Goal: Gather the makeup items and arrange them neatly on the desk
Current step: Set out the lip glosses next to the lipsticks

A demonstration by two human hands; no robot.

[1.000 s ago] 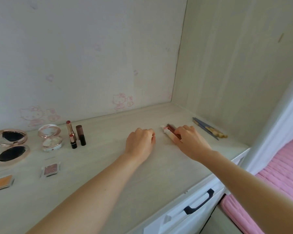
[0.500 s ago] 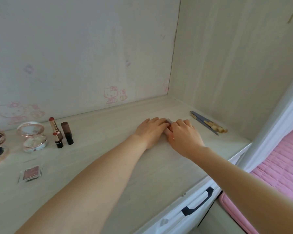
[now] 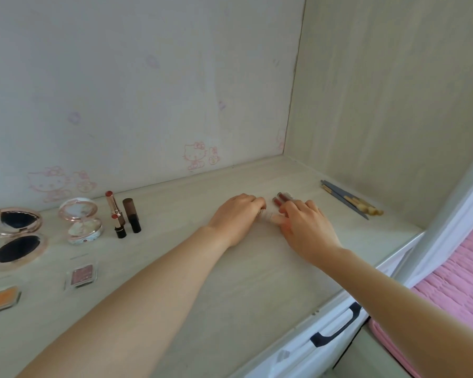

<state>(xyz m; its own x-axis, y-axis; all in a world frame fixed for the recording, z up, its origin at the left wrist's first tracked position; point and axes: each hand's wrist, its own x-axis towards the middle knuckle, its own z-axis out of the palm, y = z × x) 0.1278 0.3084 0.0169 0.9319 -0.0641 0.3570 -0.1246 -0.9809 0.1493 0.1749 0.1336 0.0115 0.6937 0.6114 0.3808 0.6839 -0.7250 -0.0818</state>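
Observation:
Two dark red lip gloss tubes (image 3: pixel 282 198) with pale caps lie side by side on the pale wooden desk (image 3: pixel 230 282), right of centre. My right hand (image 3: pixel 307 227) pinches them from the near side, thumb and forefinger around the cap end. My left hand (image 3: pixel 235 216) sits just left of them, fingers curled against the pale caps. To the left stand an uncapped red lipstick (image 3: pixel 114 214) and a brown lipstick (image 3: pixel 131 215). An open cream compact (image 3: pixel 81 219) and an open rose-gold compact (image 3: pixel 14 236) lie further left. Near the front left are a pink eyeshadow pan (image 3: pixel 81 275) and an orange pan (image 3: pixel 2 297).
Several thin brushes and pencils (image 3: pixel 350 199) lie by the right side panel. A papered wall with cartoon cats runs behind the desk. Below the front edge is a white drawer with a black handle (image 3: pixel 336 323). Pink bedding (image 3: pixel 453 268) lies at the right.
My left hand slid right from mid-desk until it met the right hand at the tubes. It has since drawn slightly back, and the red tube ends show again. The view shifted.

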